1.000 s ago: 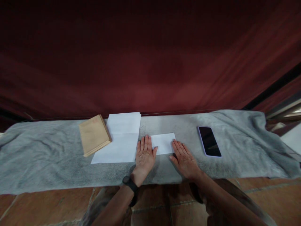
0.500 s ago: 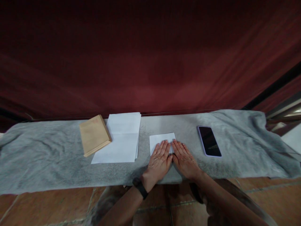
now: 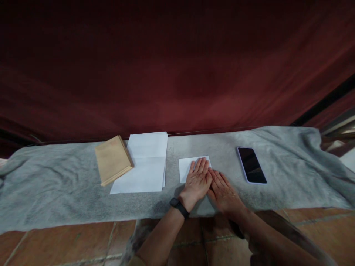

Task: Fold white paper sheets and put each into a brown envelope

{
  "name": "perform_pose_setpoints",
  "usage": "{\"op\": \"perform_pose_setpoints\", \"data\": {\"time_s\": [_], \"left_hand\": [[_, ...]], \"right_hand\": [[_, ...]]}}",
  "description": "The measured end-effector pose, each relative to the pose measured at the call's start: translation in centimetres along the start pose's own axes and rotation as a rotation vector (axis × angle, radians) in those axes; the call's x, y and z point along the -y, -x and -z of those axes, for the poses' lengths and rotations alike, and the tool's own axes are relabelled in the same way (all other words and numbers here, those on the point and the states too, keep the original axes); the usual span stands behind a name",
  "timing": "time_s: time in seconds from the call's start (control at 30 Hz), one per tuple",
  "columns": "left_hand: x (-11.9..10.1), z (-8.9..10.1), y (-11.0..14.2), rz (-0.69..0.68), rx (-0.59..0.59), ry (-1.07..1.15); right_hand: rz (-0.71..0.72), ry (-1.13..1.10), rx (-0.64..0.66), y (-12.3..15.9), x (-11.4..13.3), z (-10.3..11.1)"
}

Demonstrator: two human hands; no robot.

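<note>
A small folded sheet of white paper (image 3: 185, 169) lies flat on the grey cloth in front of me. My left hand (image 3: 196, 181), with a dark watch on its wrist, rests flat across the paper's right part, fingers stretched out. Beside it my right hand (image 3: 223, 190) lies flat, its fingertips at the paper's right edge and touching or nearly touching the left thumb. Neither hand grips anything. The lower right part of the paper is hidden under the hands.
To the left, a stack of white sheets (image 3: 146, 173) with a crease lies under a pile of brown envelopes (image 3: 113, 159). A phone (image 3: 252, 165) in a lilac case lies at the right. Grey cloth (image 3: 63, 195) covers the bench; a dark red surface (image 3: 177, 74) rises behind.
My left hand has slid right, from the paper's left edge across to its right part, beside my right hand. The right hand has stayed near the right edge. The view has shifted slightly.
</note>
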State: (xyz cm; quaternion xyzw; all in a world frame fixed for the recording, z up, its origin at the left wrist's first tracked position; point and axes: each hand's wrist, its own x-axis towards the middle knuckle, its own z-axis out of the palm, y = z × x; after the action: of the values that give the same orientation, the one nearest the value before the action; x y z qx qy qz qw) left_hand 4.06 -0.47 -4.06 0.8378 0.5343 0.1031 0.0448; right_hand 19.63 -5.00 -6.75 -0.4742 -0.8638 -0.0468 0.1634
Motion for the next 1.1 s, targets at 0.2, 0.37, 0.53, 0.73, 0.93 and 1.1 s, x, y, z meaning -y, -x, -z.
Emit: {"op": "perform_pose_setpoints", "data": {"time_s": [0.2, 0.37, 0.53, 0.73, 0.93, 1.1], "left_hand": [[0.1, -0.4, -0.7, 0.047, -0.010, -0.002], [1.3, -0.3, -0.7, 0.144, -0.012, -0.023], [3.0, 0.0, 0.0, 0.225, -0.011, -0.078], [4.6, 0.2, 1.5, 0.273, -0.051, -0.149], [4.8, 1.3, 2.9, 0.124, -0.085, -0.115], [4.4, 1.8, 3.8, -0.144, -0.009, -0.031]], "right_hand": [[0.036, -0.043, -0.002, 0.8, 0.5, 0.7], [0.007, -0.044, 0.032, 0.2, 0.0, 1.3], [-0.063, -0.033, 0.024, 0.0, -0.8, 1.2], [-0.109, -0.035, 0.067, -0.4, -1.3, 1.1], [-0.137, -0.069, 0.131, -2.2, -1.4, 1.6], [-0.109, -0.076, 0.144, -4.0, -2.1, 1.2]]}}
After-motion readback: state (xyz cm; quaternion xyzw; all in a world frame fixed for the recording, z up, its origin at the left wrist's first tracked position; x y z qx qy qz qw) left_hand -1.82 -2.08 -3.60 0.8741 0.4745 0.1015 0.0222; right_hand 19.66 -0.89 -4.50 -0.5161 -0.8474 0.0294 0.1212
